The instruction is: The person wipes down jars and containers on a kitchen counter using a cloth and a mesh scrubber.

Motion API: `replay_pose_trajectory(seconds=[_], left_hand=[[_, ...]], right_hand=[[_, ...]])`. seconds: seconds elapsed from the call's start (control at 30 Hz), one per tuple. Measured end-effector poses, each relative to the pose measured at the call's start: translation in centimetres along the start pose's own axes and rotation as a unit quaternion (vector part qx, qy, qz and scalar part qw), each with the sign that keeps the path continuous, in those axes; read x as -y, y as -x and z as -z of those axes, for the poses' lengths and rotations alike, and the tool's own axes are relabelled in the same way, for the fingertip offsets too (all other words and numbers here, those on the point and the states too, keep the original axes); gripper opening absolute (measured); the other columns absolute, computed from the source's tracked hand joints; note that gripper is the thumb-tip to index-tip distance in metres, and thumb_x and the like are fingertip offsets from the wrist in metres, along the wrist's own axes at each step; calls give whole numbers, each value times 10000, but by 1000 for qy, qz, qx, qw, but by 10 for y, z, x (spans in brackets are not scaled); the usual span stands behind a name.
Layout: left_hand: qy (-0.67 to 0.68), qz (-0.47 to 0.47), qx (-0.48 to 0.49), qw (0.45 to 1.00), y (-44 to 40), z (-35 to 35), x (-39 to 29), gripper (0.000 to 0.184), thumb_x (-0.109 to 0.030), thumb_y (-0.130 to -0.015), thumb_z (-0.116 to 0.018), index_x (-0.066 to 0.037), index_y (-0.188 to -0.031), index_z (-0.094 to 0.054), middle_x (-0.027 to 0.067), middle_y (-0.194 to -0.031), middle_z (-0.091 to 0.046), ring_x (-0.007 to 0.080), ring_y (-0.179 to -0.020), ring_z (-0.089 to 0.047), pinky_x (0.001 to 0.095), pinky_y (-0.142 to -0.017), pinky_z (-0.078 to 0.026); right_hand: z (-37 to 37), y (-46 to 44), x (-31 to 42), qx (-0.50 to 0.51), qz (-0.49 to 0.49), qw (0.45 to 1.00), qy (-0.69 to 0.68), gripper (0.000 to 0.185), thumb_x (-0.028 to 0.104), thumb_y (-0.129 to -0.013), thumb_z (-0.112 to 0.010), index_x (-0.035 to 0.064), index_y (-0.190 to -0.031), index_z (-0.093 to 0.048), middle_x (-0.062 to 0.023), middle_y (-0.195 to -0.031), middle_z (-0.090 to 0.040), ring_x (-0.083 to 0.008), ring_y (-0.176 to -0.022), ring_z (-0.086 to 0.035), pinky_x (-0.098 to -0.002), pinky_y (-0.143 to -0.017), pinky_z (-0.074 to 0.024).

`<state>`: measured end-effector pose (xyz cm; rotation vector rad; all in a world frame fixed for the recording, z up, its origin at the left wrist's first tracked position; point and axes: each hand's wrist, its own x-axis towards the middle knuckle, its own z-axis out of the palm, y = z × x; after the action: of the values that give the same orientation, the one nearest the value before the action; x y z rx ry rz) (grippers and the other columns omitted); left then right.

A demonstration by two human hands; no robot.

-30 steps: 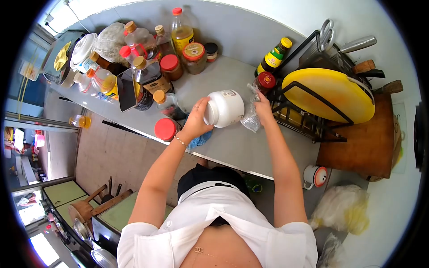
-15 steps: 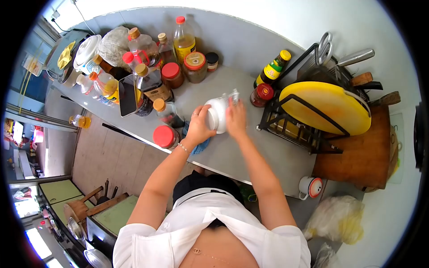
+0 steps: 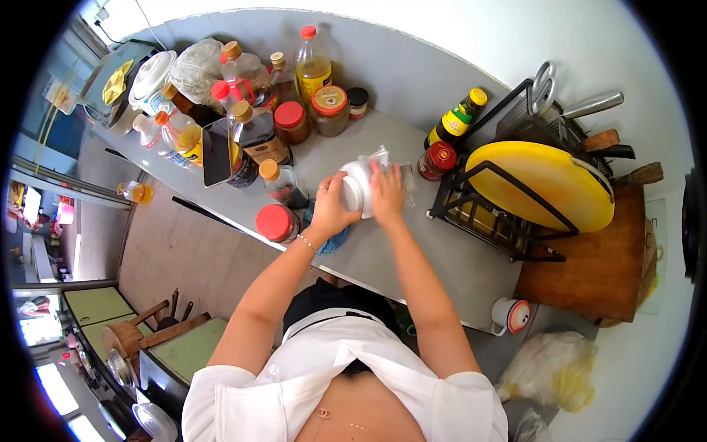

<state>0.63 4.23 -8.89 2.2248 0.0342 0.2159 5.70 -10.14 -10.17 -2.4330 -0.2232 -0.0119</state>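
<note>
A white, rounded jar is held tilted on its side above the counter. My left hand is wrapped around its left end, thumb underneath. Against its right side lies my right hand, with crumpled clear plastic showing around the fingers. The jar's right end is hidden behind that hand. Below my left wrist, a blue cloth rests on the counter. Near that wrist stand a red-lidded jar and a small bottle with an orange cap.
Several bottles and jars crowd the grey counter at the left and back, near a propped phone. A black rack at right holds a yellow cutting board. An enamel mug stands at the right front edge.
My right hand has shifted slightly on the jar, and more clear plastic shows to its right. My left hand keeps its hold. The whole view has shifted a little.
</note>
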Motion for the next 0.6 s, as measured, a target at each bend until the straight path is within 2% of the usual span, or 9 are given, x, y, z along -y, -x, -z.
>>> replay_pose_trajectory(seconds=[0.03,0.1,0.13,0.17,0.3,0.4,0.47,0.53,0.6], left_hand=[[-7,8,-2,1000,3,0,-1,835,-190,-523,-777,-30,-1257,-413,239,-1180,-478,386,-1106,-464,416,-945,-411],[-12,7,-10,1000,-4,1,-1,850,-200,-518,-783,-40,-1264,-409,242,-1186,-476,386,-1107,-468,416,-943,-414],[-10,7,-9,1000,-3,2,3,863,-205,-512,-788,-48,-1270,-406,246,-1194,-472,387,-1110,-469,416,-942,-416],[-7,10,-5,1000,1,1,6,876,-211,-507,-793,-56,-1275,-402,250,-1201,-468,388,-1113,-471,416,-941,-419],[45,119,-24,992,4,0,4,889,-264,-519,-804,-50,-1281,-399,237,-1203,-480,357,-1121,-479,413,-951,-414],[67,184,-15,981,5,0,1,892,-315,-530,-806,-47,-1278,-401,233,-1198,-486,348,-1126,-479,408,-952,-414],[71,208,-18,975,4,-2,-1,889,-343,-535,-805,-50,-1272,-403,237,-1192,-487,351,-1125,-480,406,-948,-415],[83,211,-20,974,3,-8,1,894,-361,-534,-805,-52,-1268,-401,242,-1187,-487,354,-1122,-481,406,-943,-417],[81,218,-20,973,3,-10,2,899,-373,-532,-806,-54,-1267,-398,246,-1181,-488,357,-1115,-485,407,-937,-420]], right_hand=[[-18,-17,-38,-58,50,996,-36,424,338,-965,-359,187,-1354,-433,-174,-1362,-418,-322,-1329,-290,-466,-1066,-246],[-5,-26,-44,-1,-70,958,-279,428,316,-974,-350,123,-1346,-433,-156,-1329,-457,-288,-1281,-366,-391,-1048,-285],[1,-27,-44,31,-131,909,-395,431,305,-979,-345,91,-1343,-432,-147,-1313,-476,-271,-1258,-403,-354,-1040,-305],[0,-30,-54,32,-144,877,-457,422,238,-982,-360,27,-1344,-408,-130,-1296,-490,-230,-1201,-451,-340,-1012,-332],[8,-29,-72,-77,-220,717,-657,483,61,-931,-418,32,-1400,-308,-145,-1368,-413,-224,-1178,-460,-316,-991,-354],[19,-24,-59,-168,-125,767,-606,534,18,-896,-433,30,-1408,-283,-145,-1386,-387,-225,-1187,-456,-323,-987,-366],[23,-7,-29,-87,-46,858,-504,512,10,-867,-446,34,-1373,-364,-136,-1383,-406,-236,-1267,-383,-326,-1034,-312],[19,2,-9,3,66,952,-300,456,37,-863,-451,32,-1318,-447,-142,-1386,-408,-249,-1298,-351,-317,-1046,-298],[17,7,0,43,162,986,-23,406,59,-857,-455,29,-1257,-523,-159,-1390,-403,-266,-1315,-333,-304,-1051,-290]])
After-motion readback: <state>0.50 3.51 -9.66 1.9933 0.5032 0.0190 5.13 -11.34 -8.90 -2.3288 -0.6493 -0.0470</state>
